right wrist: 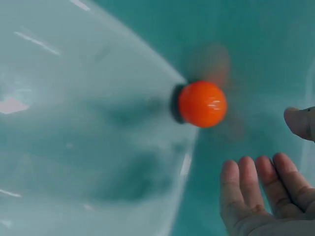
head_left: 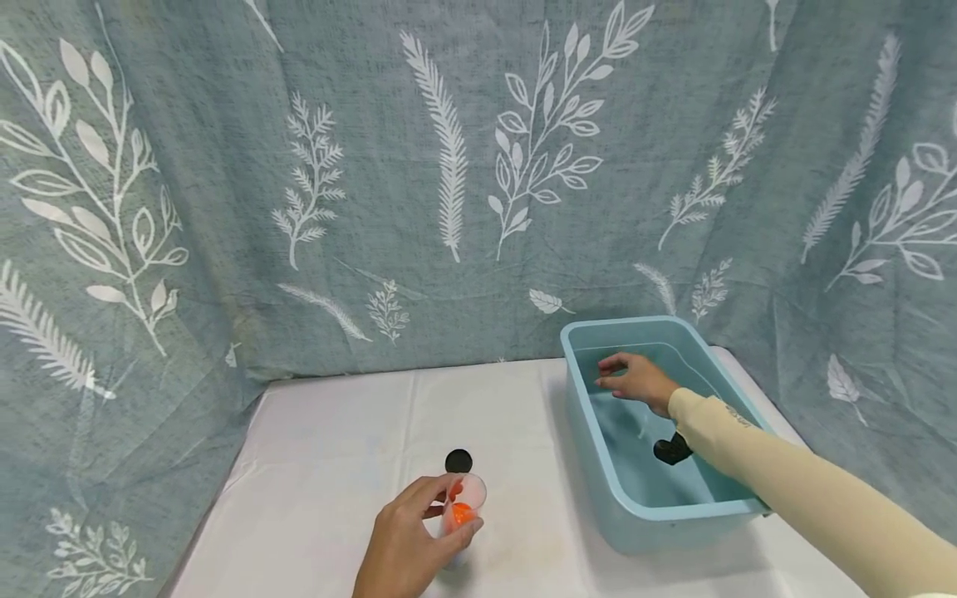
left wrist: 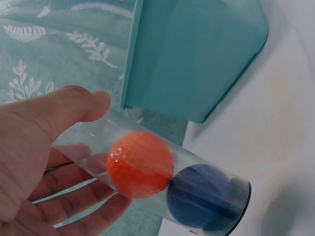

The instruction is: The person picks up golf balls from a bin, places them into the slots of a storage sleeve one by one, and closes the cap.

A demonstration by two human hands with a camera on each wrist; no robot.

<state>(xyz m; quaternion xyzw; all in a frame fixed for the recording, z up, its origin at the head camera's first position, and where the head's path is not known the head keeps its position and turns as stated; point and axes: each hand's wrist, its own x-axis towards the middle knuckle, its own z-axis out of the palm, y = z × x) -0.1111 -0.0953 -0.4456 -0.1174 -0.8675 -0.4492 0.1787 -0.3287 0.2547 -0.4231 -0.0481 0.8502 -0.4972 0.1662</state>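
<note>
My left hand point(head_left: 411, 536) grips a clear tube point(head_left: 473, 490) near its mouth, above the white table. Inside the tube, the left wrist view shows an orange dimpled golf ball point(left wrist: 141, 164) resting against a dark blue ball point(left wrist: 199, 194) at the closed end. My right hand point(head_left: 635, 382) reaches into the light blue bin point(head_left: 611, 465), fingers apart and holding nothing. Close by its fingertips in the right wrist view, a loose orange ball point(right wrist: 202, 104) lies on the bin's bottom. In the head view that ball is not visible.
A black round disc point(head_left: 458, 461) lies on the white table point(head_left: 336, 465) just beyond the tube. The bin's raised walls surround my right hand. A leaf-patterned curtain point(head_left: 389, 166) hangs behind the table. Under my right wrist sits a black object point(head_left: 671, 450).
</note>
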